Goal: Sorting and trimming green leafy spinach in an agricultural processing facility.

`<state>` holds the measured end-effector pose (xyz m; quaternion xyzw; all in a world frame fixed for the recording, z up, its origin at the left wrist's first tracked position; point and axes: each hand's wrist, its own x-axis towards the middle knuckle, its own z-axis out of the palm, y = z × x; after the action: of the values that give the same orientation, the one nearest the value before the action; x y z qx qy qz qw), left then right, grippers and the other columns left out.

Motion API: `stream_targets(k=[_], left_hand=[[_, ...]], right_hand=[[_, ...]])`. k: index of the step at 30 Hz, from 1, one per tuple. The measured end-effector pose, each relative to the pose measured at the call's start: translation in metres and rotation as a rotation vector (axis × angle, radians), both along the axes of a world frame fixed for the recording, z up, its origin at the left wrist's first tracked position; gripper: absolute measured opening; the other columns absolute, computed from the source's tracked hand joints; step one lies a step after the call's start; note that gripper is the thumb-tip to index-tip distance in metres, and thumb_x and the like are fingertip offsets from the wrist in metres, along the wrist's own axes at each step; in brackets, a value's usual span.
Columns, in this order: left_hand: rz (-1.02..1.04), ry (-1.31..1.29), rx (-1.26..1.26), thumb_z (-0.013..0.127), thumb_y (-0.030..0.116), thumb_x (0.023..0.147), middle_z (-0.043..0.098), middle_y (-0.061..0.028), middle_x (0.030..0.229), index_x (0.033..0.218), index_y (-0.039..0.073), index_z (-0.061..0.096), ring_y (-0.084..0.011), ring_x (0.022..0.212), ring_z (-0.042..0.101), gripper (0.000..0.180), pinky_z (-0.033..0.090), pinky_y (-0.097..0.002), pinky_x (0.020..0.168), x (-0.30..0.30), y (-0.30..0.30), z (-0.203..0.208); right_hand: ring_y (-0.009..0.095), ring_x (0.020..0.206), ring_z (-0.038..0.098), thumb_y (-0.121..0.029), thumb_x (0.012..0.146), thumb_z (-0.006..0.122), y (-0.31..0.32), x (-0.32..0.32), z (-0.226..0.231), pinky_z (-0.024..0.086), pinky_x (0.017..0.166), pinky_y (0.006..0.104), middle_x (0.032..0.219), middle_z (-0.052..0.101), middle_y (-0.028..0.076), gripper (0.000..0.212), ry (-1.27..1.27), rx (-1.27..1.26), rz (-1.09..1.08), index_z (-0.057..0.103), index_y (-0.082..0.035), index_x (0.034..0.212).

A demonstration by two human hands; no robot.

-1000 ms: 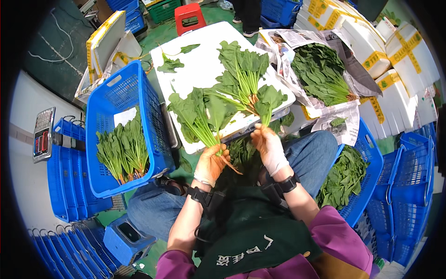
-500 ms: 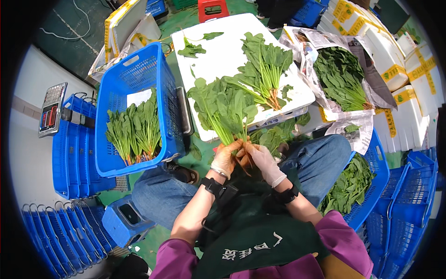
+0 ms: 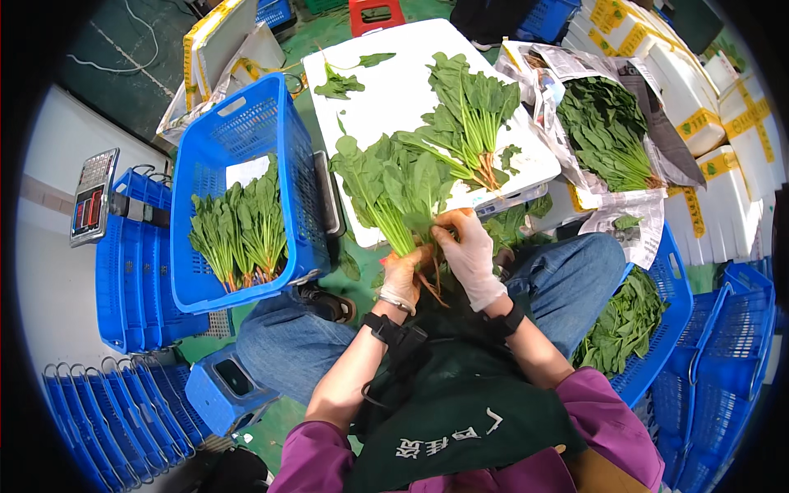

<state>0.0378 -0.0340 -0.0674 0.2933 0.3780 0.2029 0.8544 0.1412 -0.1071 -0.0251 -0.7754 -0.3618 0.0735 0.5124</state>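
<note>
My left hand (image 3: 401, 278), in a thin glove, is closed round the root end of a spinach bunch (image 3: 385, 185). Its leaves point away from me over the near edge of a white foam board (image 3: 378, 103), and thin reddish roots hang below the fist. My right hand (image 3: 468, 256), in a white glove, is at the bunch's right side, thumb and fingers pinched on a spinach stem there, partly hidden. Another pile of spinach (image 3: 472, 115) lies on the board just beyond, roots toward me.
At left, a blue crate (image 3: 185, 246) holds upright spinach (image 3: 238, 234), beside a scale display (image 3: 92, 197). Newspaper (image 3: 526, 86) wraps more spinach (image 3: 604, 131) at right. Below it, another blue crate (image 3: 670, 329) holds loose leaves. A red stool (image 3: 376, 15) and foam boxes (image 3: 690, 82) stand farther off.
My right hand has moved up and slightly right, from the roots to the side of the stems. My left hand keeps its hold on the bunch.
</note>
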Motion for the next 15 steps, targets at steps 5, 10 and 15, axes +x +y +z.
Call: stream_targets(k=[5, 10, 15], left_hand=[[0.040, -0.165, -0.216, 0.057, 0.006, 0.083, 0.062, -0.0117, 0.100, 0.111, -0.002, 0.054, -0.0214, 0.089, 0.062, 0.029, 0.053, -0.0329, 0.076, 0.000, 0.007, 0.009], [0.032, -0.168, -0.092, 0.059, 0.005, 0.082, 0.061, -0.0078, 0.097, 0.109, 0.000, 0.054, -0.0186, 0.087, 0.060, 0.028, 0.052, -0.0320, 0.079, -0.001, 0.007, 0.002], [0.030, -0.101, -0.033, 0.059, 0.000, 0.080, 0.061, -0.0031, 0.087, 0.103, 0.003, 0.056, -0.0152, 0.078, 0.059, 0.023, 0.051, -0.0283, 0.072, 0.003, 0.001, 0.014]], right_hand=[[0.012, 0.072, 0.059, -0.010, 0.089, 0.051, -0.046, -0.020, 0.015, 0.046, 0.065, 0.0245, 0.076, 0.061, 0.006, 0.008, 1.099, 0.360, 0.351, 0.052, -0.002, 0.093], [0.013, 0.071, 0.058, -0.019, 0.089, 0.054, -0.048, -0.008, 0.000, 0.045, 0.064, 0.0229, 0.078, 0.061, 0.005, 0.022, 0.889, 0.265, 0.004, 0.051, -0.001, 0.102], [0.012, 0.074, 0.059, -0.036, 0.079, 0.068, -0.010, 0.007, -0.022, 0.046, 0.068, 0.0228, 0.081, 0.063, 0.006, 0.047, 0.620, -0.035, 0.008, 0.056, 0.001, 0.104]])
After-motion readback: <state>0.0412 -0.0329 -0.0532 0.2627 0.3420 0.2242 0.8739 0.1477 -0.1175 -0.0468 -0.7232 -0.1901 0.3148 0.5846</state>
